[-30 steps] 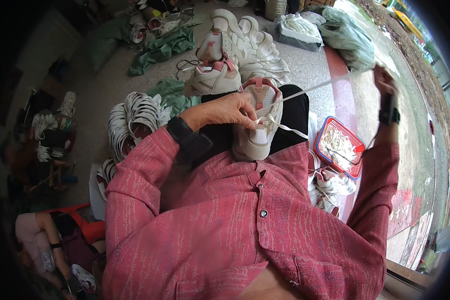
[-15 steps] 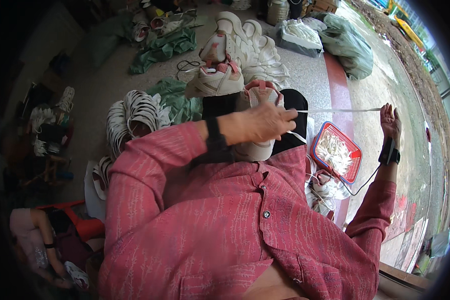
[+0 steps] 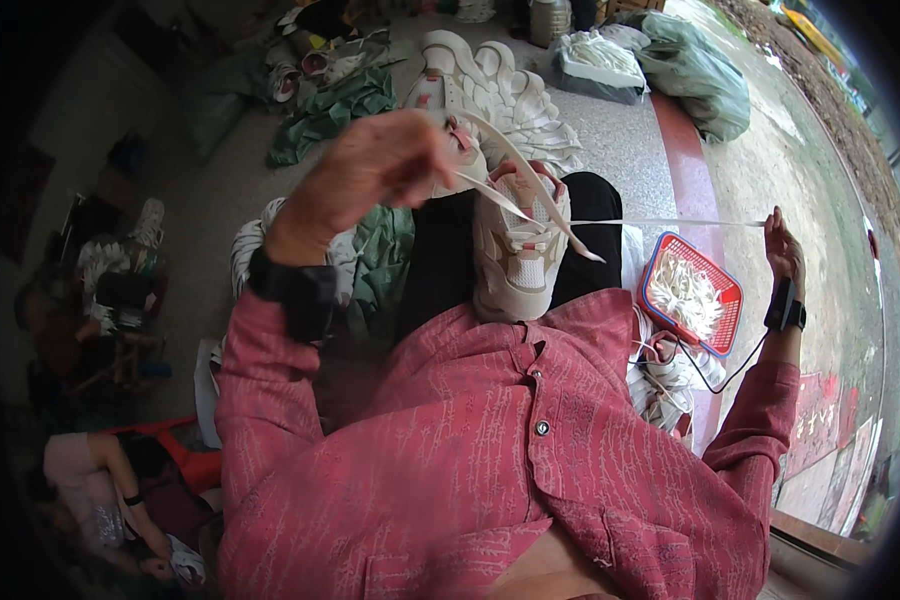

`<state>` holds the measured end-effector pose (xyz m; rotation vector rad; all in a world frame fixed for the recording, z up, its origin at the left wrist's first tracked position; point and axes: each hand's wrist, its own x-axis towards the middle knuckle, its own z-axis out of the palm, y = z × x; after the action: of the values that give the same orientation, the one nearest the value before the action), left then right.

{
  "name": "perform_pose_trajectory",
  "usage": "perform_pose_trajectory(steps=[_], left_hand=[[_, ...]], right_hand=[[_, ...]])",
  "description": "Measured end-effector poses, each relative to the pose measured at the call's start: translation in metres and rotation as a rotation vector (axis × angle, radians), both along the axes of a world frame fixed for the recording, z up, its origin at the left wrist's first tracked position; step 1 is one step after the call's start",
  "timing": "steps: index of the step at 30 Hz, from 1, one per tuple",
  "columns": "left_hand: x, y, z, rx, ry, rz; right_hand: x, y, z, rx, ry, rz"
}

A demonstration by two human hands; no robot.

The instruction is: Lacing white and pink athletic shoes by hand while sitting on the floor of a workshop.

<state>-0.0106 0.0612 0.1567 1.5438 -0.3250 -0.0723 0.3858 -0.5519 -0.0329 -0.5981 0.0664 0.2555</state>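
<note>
Speckled grey floor [image 3: 625,150] is stretching out beyond my knees [image 3: 596,212], with brighter ground [image 3: 770,130] showing on the right. On my lap, a cream shoe [image 3: 513,285] is resting with its toe toward my belly, and a flat white lace [image 3: 670,221] is running out of it to both sides. My right hand [image 3: 786,250] is gripping one length well out to the side and holding it taut. My left hand [image 3: 370,175], raised and blurred, is pinching the other length, while its loose end [image 3: 590,252] is dangling over the shoe's right side. Neither hand is steadying the shoe, so I am judging that a harder tug rightward could tip it or draw the lace uneven; the slack loop could also twist. Just beyond, pale shoes [image 3: 515,95] are clustering on the floor. At my right, a red basket [image 3: 730,310] is holding white laces [image 3: 685,298]; a black cable [image 3: 716,390] is hanging between it and my wrist, and might snag if that arm swings low. Green sheeting [image 3: 384,250] is lying to the left, and at lower left another person's hand [image 3: 155,569] is working near a white shoe [image 3: 185,560].
</note>
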Motion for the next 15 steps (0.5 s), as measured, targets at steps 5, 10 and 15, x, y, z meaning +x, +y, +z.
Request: perform_pose_trajectory(steps=[5,10,15], left_hand=[[-0.045,0.088,-0.031,-0.476,-0.023,0.381],[-0.101,0.077,-0.004,0.262,-0.147,0.186],[-0.082,0.035,0.045,0.697,-0.014,0.059]], right_hand=[[-0.006,0.001,0.012,-0.079,-0.100,0.001],[-0.030,0.042,0.068,-0.230,-0.294,-0.001],[-0.118,0.121,0.240,0.037,-0.897,0.376]])
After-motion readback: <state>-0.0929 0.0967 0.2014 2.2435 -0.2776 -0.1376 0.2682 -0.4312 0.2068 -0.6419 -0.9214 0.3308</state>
